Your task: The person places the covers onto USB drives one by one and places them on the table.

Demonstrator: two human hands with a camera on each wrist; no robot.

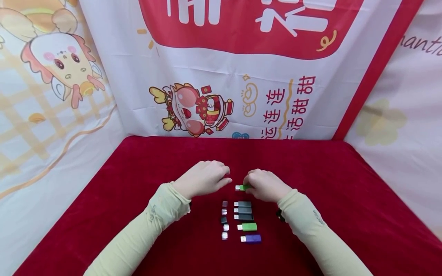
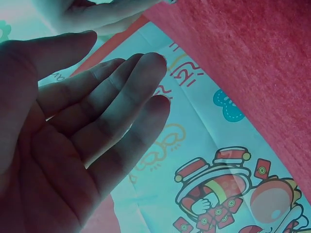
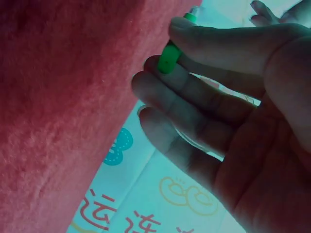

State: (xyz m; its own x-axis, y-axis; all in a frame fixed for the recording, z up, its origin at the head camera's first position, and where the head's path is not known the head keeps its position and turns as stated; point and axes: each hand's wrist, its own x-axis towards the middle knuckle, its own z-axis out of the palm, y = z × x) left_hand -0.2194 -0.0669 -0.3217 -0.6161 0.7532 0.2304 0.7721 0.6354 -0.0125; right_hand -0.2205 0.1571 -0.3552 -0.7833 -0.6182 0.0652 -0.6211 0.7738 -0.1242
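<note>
My right hand (image 1: 266, 185) pinches a green USB flash drive (image 3: 169, 58) between thumb and fingers, its pale, shiny end pointing left toward the other hand. In the head view that USB stick shows just past the fingertips. My left hand (image 1: 204, 178) hovers across from it, fingers loosely bent and holding nothing; the left wrist view shows its palm bare. Nearer me lie several flash drives in a column: grey ones (image 1: 243, 210), a green one (image 1: 249, 227) and a blue-purple one (image 1: 253, 239). Left of them runs a column of small caps, mostly clear (image 1: 225, 235), one dark (image 1: 224, 220).
A dark red cloth (image 1: 165, 153) covers the table. Printed white curtains (image 1: 131, 76) hang behind the table and at both sides. The drives and caps lie between my two forearms.
</note>
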